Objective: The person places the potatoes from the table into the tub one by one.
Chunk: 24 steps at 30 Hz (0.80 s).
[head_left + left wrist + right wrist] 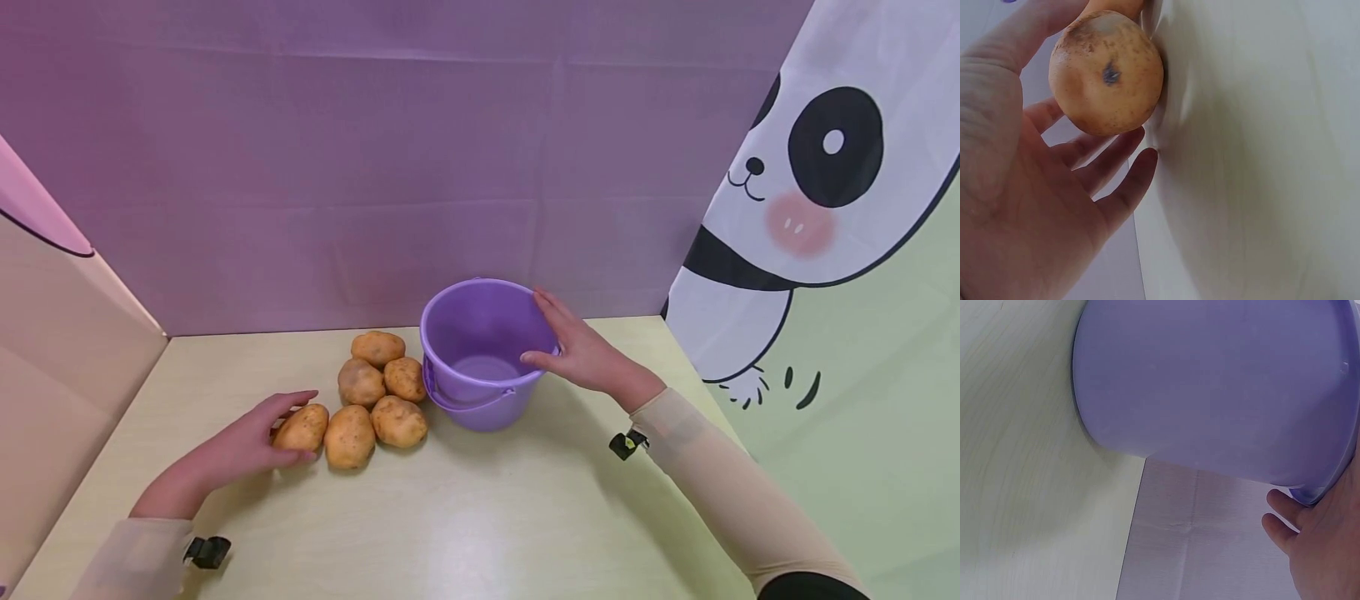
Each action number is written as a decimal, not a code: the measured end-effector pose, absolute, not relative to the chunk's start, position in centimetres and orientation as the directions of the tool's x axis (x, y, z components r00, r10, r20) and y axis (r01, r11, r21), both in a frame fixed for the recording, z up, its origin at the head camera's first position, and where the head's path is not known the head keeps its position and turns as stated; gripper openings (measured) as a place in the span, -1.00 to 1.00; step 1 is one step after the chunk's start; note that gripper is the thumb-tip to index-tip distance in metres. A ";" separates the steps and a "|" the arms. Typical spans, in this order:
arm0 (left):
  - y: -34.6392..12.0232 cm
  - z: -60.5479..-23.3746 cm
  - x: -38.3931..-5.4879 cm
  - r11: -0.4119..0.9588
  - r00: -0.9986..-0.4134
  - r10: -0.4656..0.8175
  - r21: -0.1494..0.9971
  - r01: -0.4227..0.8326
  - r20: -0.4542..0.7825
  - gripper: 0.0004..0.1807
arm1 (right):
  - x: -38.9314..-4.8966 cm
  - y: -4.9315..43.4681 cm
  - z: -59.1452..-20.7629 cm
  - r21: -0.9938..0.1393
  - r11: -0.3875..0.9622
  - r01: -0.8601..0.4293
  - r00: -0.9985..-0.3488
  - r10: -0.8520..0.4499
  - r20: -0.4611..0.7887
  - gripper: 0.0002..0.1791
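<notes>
My left hand [258,446] spreads its fingers and thumb around a brown potato [303,427] at the left end of a group. In the left wrist view the end of that potato [1107,75] shows between thumb and fingers, with space before the palm. My right hand [588,354] holds the rim of a purple bucket [480,408]; its thumb reaches over the inside. Two fingertips [1280,528] show beside the bucket's outer wall in the right wrist view. The bucket stands upright, its inside bare, its handle hanging down in front.
Several more potatoes, such as a front one [349,437] and a back one [378,348], lie close together left of the bucket. The pale wooden table [450,525] meets a purple cloth wall [337,167] behind. A panda print [810,167] hangs at the right.
</notes>
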State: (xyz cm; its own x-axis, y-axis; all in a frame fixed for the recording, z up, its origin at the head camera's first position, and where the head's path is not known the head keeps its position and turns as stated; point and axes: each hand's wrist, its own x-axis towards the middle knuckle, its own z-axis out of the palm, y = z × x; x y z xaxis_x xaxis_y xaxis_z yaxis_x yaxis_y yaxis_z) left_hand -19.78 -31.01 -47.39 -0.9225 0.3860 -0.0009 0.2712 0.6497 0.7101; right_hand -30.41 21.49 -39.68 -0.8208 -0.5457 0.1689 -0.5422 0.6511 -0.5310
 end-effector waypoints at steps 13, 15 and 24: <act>-32.0 -49.4 -20.4 0.588 -0.901 0.428 0.734 0.339 0.073 -0.02 | -30.2 21.5 -39.5 -0.538 0.647 -0.540 -0.822 -0.544 0.170 0.22; -31.5 -48.7 -20.1 0.625 -0.915 0.402 0.721 0.299 0.031 0.01 | -30.2 21.5 -39.5 -0.540 0.648 -0.537 -0.823 -0.542 0.170 0.21; -31.1 -48.3 -20.1 0.657 -0.927 0.375 0.702 0.274 0.011 -0.08 | -30.1 21.4 -39.4 -0.544 0.639 -0.543 -0.820 -0.544 0.179 0.23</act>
State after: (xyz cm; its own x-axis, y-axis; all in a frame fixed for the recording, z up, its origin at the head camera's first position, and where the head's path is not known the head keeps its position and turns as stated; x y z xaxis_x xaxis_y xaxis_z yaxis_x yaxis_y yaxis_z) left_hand -20.12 -31.06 -48.32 -0.9270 0.3749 0.0112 0.2743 0.6571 0.7022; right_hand -30.07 21.41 -39.39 -0.8200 -0.5436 0.1791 -0.5428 0.6395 -0.5445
